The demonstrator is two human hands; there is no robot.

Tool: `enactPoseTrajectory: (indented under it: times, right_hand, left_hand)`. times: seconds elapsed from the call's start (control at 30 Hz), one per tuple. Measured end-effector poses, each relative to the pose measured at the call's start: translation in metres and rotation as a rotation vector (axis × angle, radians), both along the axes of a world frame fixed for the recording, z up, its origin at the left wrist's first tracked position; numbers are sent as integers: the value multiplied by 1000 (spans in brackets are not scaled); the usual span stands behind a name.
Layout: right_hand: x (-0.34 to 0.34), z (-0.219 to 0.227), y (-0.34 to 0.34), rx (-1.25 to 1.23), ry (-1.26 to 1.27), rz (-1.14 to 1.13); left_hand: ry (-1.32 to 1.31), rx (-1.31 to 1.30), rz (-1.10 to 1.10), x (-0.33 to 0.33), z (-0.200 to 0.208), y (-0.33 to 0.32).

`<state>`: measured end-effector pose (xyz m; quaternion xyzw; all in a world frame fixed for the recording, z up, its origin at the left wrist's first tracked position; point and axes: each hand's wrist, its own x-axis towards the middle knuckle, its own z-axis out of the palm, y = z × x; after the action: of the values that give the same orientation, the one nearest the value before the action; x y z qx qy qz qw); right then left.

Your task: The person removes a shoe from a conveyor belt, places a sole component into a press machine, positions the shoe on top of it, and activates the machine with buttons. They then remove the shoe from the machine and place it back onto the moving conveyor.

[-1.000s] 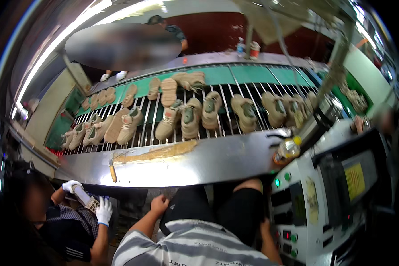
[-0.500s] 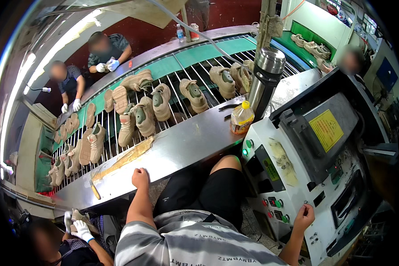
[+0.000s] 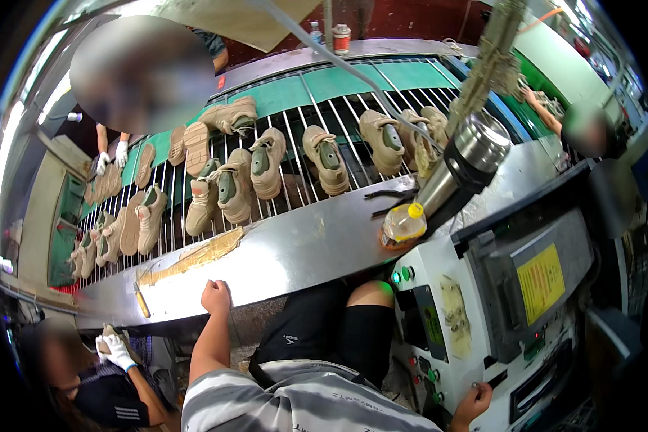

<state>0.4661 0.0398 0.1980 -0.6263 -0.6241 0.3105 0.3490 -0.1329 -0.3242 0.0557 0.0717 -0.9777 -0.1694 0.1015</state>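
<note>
My left hand (image 3: 215, 297) is a closed fist at the near edge of the metal ledge (image 3: 302, 252), with nothing showing in it. My right hand (image 3: 474, 405) is beside the lower front of the white machine (image 3: 446, 324), fingers curled; whatever may be in them is hidden. Beyond the ledge, several beige sneakers lie on a rack of metal rods (image 3: 292, 137). One sneaker (image 3: 325, 162) shows a green insert in its opening. A tan patch (image 3: 194, 258) and a slim yellow-handled tool (image 3: 142, 300) lie left of centre, near my left hand.
A steel thermos (image 3: 462, 169), a yellow-capped bottle (image 3: 403, 229) and black-handled pliers (image 3: 390, 194) stand or lie right of centre. At lower left, a co-worker's white-gloved hands (image 3: 115, 351) hold a shoe. Other people are across the rack and at far right.
The view has shifted, and the sneakers keep their layout. My left fist stays at the ledge edge. My right hand appears lower against the machine. The lower-left co-worker's gloves are closer together.
</note>
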Motion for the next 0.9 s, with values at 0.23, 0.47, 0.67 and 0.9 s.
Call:
enactPoseTrajectory:
  times: [0.23, 0.47, 0.67, 0.9]
  right_hand:
    - [13, -13, -4, 68, -88, -58]
    - [10, -19, -5, 40, 40, -131]
    - [-13, 20, -9, 132, -311, 43]
    - [-52, 5, -17, 187, -181, -2]
  left_hand:
    - [5, 15, 41, 1, 5, 15]
    - [50, -18, 46, 1, 3, 9]
    - [-4, 73, 53, 1, 6, 7]
    - [48, 224, -57, 4, -2, -8]
